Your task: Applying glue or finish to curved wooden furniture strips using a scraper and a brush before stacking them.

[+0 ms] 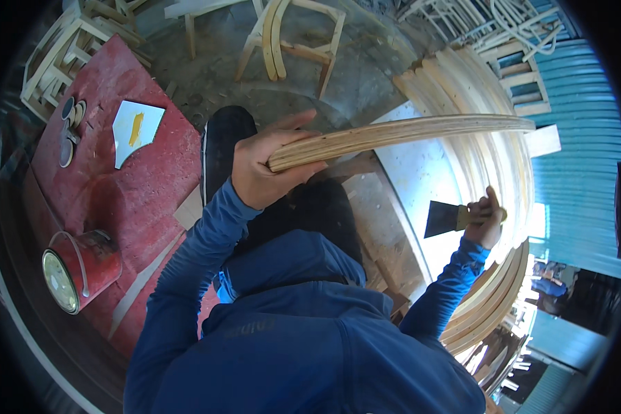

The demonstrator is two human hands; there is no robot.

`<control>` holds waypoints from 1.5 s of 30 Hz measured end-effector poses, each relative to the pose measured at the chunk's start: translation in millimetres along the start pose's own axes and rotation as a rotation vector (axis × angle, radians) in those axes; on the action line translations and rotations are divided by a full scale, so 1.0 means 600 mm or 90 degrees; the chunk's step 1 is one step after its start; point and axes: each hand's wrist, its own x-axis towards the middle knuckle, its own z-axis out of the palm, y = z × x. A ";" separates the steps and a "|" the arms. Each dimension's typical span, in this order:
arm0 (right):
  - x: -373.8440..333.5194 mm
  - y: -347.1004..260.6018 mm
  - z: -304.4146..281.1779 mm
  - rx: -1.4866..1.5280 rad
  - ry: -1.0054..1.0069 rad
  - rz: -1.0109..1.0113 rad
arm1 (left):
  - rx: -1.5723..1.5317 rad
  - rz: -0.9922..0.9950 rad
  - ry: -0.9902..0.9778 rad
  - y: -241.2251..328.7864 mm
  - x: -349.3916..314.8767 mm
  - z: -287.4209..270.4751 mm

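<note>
A long, curved laminated wooden strip reaches from the middle of the view to the right, its layered edge showing. My left hand is closed round its near end, fingers on the far side and thumb on the near side. The strip's far end lies over a stack of similar curved wooden pieces. In my right hand is a putty knife with a wide dark blade pointing left. That hand is beside the stack, below the strip and apart from it.
A red board on the left carries a pale template with a yellow mark, several round discs and a red paint can lying tilted. Wooden frames stand at the back. A pale work surface lies under the stack.
</note>
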 end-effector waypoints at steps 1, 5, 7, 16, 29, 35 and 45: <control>0.010 0.011 -0.031 -0.014 -0.037 -0.043 | -0.005 0.015 0.014 0.000 0.004 0.006; 0.008 0.000 -0.045 -0.196 0.111 -0.063 | -0.060 0.076 0.020 0.001 0.018 0.019; 0.003 -0.017 -0.040 -0.203 0.069 -0.048 | -0.070 0.082 0.019 0.019 0.023 0.021; -0.037 -0.045 -0.014 -0.125 0.041 -0.016 | 0.000 0.166 0.038 0.013 0.036 0.048; -0.084 -0.019 -0.018 0.118 -0.016 0.058 | 0.239 0.133 0.041 -0.070 -0.018 0.038; -0.086 0.004 -0.035 0.072 -0.046 0.062 | 0.456 0.136 -0.059 -0.126 -0.049 0.061; -0.095 0.064 -0.085 0.026 0.008 0.137 | 0.544 0.083 -0.159 -0.179 -0.057 0.090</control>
